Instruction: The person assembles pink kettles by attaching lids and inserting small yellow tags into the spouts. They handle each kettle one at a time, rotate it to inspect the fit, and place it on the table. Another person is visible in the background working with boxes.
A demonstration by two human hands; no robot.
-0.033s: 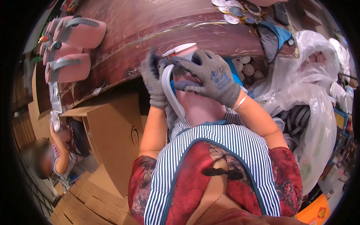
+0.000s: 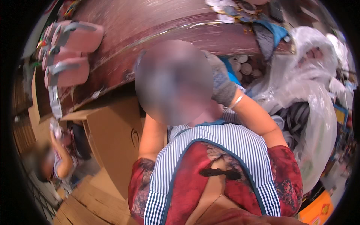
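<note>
A blurred round patch covers most of both hands and the thing between them. Frame captioned 0.0 s ago shows it: a pink pitcher with a pale curved handle, leaning against my striped apron. There my right hand, in a grey glove, is wrapped over its top near the handle. My left hand, gloved too, is closed at the rim and the handle's upper end. At this moment the right glove's back and cuff show; of the left only a sliver of glove shows.
Several pink pitchers with grey handles stand at the left of the worn red-brown table. White discs lie on its far right. Clear plastic bags, one with grey handles, are at right; a cardboard box and another person at left.
The view has shifted slightly, and a blurred patch now hides the pitcher's top and most of both gloves. My forearms stay in nearly the same place.
</note>
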